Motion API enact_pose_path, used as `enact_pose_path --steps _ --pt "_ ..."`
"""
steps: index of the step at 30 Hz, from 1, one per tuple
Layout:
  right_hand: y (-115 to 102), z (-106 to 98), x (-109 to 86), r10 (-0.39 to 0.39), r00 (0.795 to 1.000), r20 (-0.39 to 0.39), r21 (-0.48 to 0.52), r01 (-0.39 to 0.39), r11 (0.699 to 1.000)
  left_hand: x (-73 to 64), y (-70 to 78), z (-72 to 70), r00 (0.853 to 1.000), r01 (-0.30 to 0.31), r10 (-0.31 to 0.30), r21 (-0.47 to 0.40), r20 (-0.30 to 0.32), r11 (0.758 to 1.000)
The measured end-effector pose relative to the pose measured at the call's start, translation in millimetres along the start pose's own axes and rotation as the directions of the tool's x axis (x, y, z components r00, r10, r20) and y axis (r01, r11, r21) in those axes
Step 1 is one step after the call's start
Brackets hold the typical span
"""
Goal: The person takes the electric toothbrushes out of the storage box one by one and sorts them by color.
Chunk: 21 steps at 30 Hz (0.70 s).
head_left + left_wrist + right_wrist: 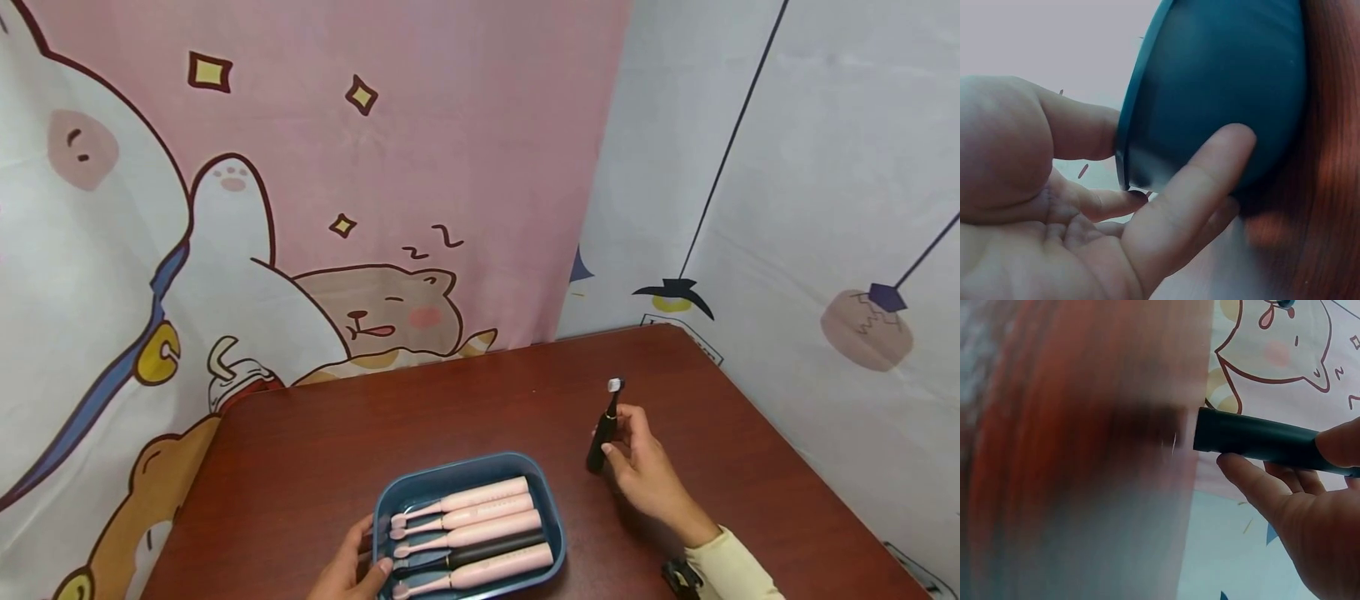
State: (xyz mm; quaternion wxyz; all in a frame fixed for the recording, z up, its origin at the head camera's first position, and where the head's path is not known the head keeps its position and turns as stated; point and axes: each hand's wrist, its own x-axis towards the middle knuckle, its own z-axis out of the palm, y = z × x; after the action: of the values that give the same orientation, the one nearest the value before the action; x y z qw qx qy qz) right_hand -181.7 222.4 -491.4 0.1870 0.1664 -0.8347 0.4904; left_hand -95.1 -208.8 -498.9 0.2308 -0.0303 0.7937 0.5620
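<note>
At the table (300, 467), the right grip (647, 475) holds a black toothbrush (602, 440), the left grip (348, 569) a tray (553, 517).

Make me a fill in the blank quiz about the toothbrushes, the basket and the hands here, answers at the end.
1. The right hand holds a toothbrush whose handle is ____.
2. The blue basket contains ____ pink toothbrushes.
3. The hand gripping the basket is the person's ____ one.
4. The basket's black toothbrush lies between two ____ ones.

Missing words: black; four; left; pink.
</note>
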Motion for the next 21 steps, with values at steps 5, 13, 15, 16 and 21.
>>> enact_pose_path --steps 5,13,15,16,21 --pt "-13.1 -1.2 1.2 0.002 1.0 0.011 -0.004 -0.002 1.0 -1.1 -2.5 0.8 0.998 -0.056 0.056 -0.001 -0.002 0.998" --pt "-9.7 0.6 0.9 0.015 1.0 0.019 -0.007 -0.015 1.0 -0.6 -6.1 0.1 0.995 -0.097 0.097 -0.032 0.003 0.995" --pt "-10.6 0.7 1.0 0.016 1.0 0.023 -0.018 -0.015 1.0 -0.5 -5.8 0.1 0.996 -0.092 0.092 -0.034 0.007 0.995" --pt "-10.6 0.9 1.1 0.014 1.0 0.023 -0.02 -0.013 1.0 -0.4 -5.5 0.0 0.996 -0.084 0.084 -0.034 0.009 0.996" --pt "-9.5 1.6 1.5 0.012 1.0 0.022 -0.024 -0.012 1.0 0.3 -3.2 -1.0 0.999 -0.043 0.043 -0.012 0.007 0.999"
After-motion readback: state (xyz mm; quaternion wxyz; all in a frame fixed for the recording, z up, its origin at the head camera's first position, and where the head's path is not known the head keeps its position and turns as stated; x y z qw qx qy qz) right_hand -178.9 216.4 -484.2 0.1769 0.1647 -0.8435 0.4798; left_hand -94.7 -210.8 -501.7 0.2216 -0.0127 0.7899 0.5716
